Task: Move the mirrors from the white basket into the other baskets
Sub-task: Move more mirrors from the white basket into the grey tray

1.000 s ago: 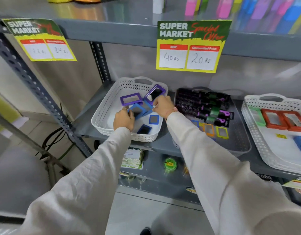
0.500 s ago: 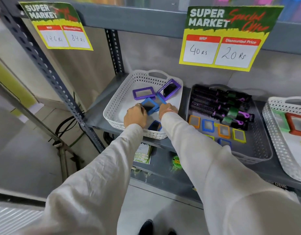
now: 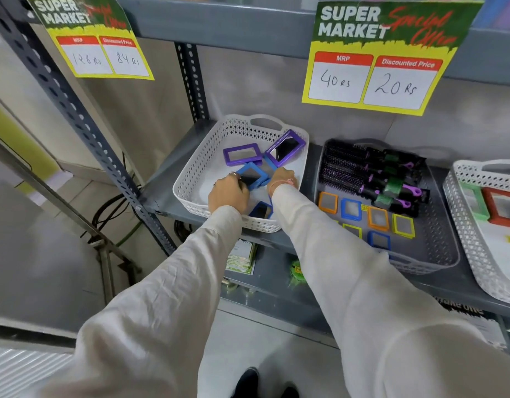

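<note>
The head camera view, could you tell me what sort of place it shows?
Most likely a shop or a mock supermarket aisle: a "Super Market Special Offer" price card hangs on a grey metal shelf rack, with basketed hairbrushes displayed.

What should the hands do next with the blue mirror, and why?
Probably lift the blue mirror out of the white basket toward the grey basket: the left hand and right hand already touch it, and small mirrors lie there.

Head-worn camera looks forward and down, close above the shelf (image 3: 173,193).
</note>
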`<state>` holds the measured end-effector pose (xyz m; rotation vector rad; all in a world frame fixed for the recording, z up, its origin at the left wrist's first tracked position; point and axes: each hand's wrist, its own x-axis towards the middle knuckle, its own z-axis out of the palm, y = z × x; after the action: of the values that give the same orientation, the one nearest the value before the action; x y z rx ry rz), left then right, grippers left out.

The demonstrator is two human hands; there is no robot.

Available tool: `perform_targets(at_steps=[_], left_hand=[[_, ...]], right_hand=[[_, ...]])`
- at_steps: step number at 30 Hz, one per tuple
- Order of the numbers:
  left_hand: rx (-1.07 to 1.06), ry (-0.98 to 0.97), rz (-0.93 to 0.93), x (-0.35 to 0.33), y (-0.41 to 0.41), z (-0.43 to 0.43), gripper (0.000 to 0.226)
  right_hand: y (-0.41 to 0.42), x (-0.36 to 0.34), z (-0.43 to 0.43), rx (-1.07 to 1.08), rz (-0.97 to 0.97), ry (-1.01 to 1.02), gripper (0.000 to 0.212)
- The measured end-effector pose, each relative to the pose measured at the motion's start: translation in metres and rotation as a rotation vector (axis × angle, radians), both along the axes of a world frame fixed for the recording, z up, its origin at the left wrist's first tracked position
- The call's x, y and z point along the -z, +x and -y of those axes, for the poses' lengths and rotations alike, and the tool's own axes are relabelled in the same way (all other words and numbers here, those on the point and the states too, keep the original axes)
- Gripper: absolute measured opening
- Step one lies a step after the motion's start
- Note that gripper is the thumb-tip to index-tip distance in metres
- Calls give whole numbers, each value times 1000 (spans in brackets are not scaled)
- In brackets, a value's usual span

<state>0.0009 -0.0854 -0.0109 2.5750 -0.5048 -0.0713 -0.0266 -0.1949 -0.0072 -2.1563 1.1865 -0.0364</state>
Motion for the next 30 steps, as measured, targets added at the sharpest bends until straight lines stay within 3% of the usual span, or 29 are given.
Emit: perform_targets(at_steps=[2, 4, 7, 12, 16, 21, 25, 30], left_hand=[[-7, -9, -12, -1, 0, 0, 27], [-16, -44, -49, -4, -2, 2, 28], [-24, -153, -133, -12, -9, 15, 31], [77, -232, -179, -20, -27, 43, 34], [127, -231, -231, -14, -46, 68, 37], [160, -233, -225, -2, -66, 83, 42], [174, -197, -229, 4, -71, 92, 42], [178, -161, -208, 6, -72, 98, 29]], right_hand=[[1, -8, 6, -54, -6, -22, 37], [-4, -16, 13, -111, -7, -3, 16], [-17, -28, 34, -150, 38, 56, 42], [-56, -51, 71, -118, 158, 105, 24], [-103, -57, 109, 8, 187, 167, 44], [-159, -55, 138, 150, 77, 180, 35], [-197, -46, 147, 148, -68, 148, 37], [-223, -34, 149, 226, -176, 77, 34]])
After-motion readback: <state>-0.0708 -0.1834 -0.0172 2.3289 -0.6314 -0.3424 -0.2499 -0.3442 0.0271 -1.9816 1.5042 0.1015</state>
